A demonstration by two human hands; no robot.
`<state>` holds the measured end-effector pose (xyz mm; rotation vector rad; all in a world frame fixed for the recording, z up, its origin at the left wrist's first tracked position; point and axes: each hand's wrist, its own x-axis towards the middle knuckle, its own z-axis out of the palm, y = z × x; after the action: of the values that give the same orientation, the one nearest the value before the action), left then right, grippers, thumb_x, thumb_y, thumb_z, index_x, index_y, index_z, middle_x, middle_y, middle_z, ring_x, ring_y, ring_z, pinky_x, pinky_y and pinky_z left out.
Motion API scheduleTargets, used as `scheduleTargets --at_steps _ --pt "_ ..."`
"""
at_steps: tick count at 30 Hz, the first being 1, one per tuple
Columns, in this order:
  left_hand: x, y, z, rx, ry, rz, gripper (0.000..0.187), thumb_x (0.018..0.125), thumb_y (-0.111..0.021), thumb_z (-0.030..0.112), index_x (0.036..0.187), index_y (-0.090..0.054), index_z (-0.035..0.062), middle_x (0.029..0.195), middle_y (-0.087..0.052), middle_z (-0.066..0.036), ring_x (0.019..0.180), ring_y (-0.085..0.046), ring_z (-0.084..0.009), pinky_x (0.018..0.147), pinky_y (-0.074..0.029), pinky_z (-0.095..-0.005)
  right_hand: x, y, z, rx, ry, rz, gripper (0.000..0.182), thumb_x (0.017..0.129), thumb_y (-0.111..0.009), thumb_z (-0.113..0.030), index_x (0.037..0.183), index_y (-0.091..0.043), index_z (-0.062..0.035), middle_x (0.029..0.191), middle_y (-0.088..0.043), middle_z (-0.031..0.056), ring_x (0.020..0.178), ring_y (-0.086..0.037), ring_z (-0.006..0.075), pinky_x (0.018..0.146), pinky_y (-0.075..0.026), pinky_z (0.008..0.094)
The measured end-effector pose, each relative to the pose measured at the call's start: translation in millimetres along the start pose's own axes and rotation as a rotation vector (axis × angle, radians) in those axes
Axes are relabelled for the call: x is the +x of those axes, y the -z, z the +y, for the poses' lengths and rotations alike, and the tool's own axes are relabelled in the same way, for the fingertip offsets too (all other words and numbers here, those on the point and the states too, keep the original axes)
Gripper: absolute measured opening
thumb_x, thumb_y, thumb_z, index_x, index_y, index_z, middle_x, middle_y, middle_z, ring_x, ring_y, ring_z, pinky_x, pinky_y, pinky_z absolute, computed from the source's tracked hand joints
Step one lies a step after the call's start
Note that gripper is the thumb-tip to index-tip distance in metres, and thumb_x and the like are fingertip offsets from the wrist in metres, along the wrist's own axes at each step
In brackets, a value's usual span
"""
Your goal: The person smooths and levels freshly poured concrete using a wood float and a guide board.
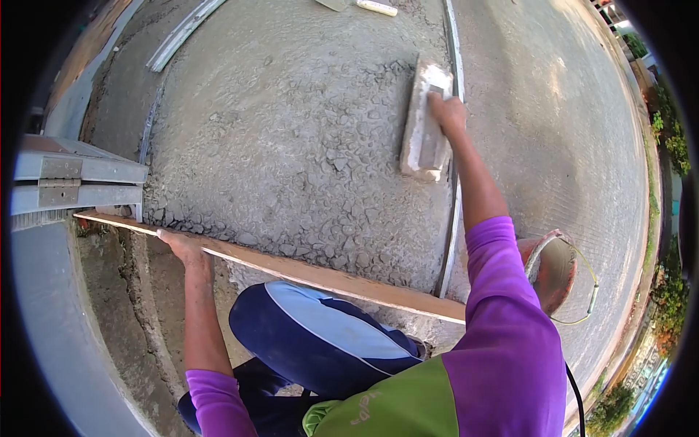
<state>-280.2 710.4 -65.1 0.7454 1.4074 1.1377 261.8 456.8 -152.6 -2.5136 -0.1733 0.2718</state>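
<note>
My right hand (448,113) is closed around the handle of a cement-smeared hand float (424,149), which lies on the wet concrete (291,138) beside the right-hand strip. Down at the left, my left hand (183,247) grips the upper edge of a long wooden board (306,274). This board stands on edge and slants across the near side of the concrete. Coarse, lumpy concrete lies against its far face, while the surface further off looks smoother. My left fingertips are partly hidden by the board.
A long metal strip (454,211) borders the concrete on the right. A bucket (551,271) with a wire handle stands beyond it. At the left is a hinged metal gate or door (87,175). A white-handled tool (376,8) lies at the far edge.
</note>
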Motion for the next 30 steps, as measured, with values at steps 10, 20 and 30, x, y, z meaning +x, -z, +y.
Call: scheduleTargets --at_steps 10,20,30 --pt "16 7 -11 -0.017 -0.024 -0.009 0.087 0.102 -0.026 0.065 0.157 -0.021 -0.0010 0.161 -0.028 -0.019 0.147 -0.031 -0.0353 0.121 -0.025 -0.0445 -62 -94 -182 -0.074 0.374 -0.163 0.055 0.089 -0.062 -0.047 0.101 -0.072 0.0061 0.101 -0.073 0.0242 0.092 -0.074 0.0320 0.085 -0.058 0.0416" --pt "17 10 -10 -0.009 0.039 0.014 0.095 0.100 -0.027 0.069 0.154 -0.024 -0.0089 0.158 -0.033 -0.021 0.143 -0.036 -0.0353 0.119 -0.027 -0.0432 -207 -16 -131 0.065 0.359 -0.380 0.065 0.090 -0.064 -0.043 0.115 -0.058 0.0164 0.100 -0.069 0.0339 0.094 -0.070 0.0452 0.087 -0.057 0.0463" --pt "18 9 -13 0.047 0.009 0.126 0.104 0.097 -0.029 0.075 0.150 -0.027 -0.0147 0.154 -0.037 -0.025 0.138 -0.042 -0.0359 0.116 -0.032 -0.0409 -143 -60 -106 -0.043 0.273 -0.149 0.074 0.082 -0.065 -0.052 0.108 -0.063 0.0178 0.105 -0.066 0.0394 0.105 -0.067 0.0475 0.092 -0.052 0.0491"
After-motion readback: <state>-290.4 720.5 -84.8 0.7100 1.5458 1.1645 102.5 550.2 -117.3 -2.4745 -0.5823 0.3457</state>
